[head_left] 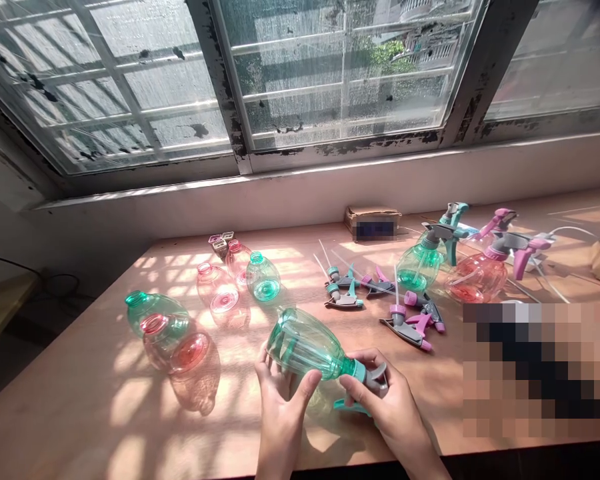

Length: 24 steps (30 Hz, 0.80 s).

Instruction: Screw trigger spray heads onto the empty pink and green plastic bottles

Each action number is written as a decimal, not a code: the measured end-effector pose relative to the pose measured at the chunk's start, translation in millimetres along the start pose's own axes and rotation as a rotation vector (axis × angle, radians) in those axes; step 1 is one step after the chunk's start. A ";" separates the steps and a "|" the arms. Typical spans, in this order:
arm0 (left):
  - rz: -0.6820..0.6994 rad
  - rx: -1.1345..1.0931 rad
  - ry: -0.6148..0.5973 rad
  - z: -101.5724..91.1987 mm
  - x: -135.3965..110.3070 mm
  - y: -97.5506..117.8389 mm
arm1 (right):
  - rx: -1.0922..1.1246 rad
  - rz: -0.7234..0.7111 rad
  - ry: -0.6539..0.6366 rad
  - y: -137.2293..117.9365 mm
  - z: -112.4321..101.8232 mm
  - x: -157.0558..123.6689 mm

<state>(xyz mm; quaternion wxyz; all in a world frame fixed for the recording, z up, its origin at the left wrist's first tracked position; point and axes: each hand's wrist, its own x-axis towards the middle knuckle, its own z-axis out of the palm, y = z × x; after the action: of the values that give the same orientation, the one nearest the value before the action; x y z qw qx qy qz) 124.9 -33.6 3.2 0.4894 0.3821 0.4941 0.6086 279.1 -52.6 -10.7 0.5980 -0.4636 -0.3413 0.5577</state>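
Note:
A clear green spray bottle (307,340) lies tilted on its side between my hands, its base up and to the left. My left hand (285,400) cups the body from below, thumb along the near side. Around the neck, my right hand (385,400) grips the teal collar of the grey-and-teal trigger sprayer (360,372), whose trigger points down toward the table. Past the bottle lie loose sprayer heads, some teal-and-grey (344,293) and some pink-and-grey (410,323), with thin tubes sticking out.
Open bottles stand at left, pink (177,347) and green (263,277) among them. At right are a green bottle (420,263) and a pink bottle (477,273) with sprayers fitted. A small cardboard box (373,223) sits by the wall under the window. A blurred patch covers the right front.

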 end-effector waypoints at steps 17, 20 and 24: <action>0.022 -0.002 -0.107 -2.7 -6.4 -4.4 | -0.048 -0.038 0.060 4.9 -4.5 4.4; 0.033 0.054 -0.064 -4.2 -8.4 -3.0 | -0.025 -0.019 0.044 -0.5 -0.1 1.0; 0.002 0.082 0.002 -5.0 -5.9 4.4 | 0.018 0.060 0.017 -6.1 5.2 -4.8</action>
<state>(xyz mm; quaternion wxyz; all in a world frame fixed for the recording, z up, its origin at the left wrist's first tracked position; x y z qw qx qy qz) 120.5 -40.6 6.5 0.4721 0.4017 0.5189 0.5887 275.7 -56.1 -2.7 0.5881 -0.4726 -0.3173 0.5745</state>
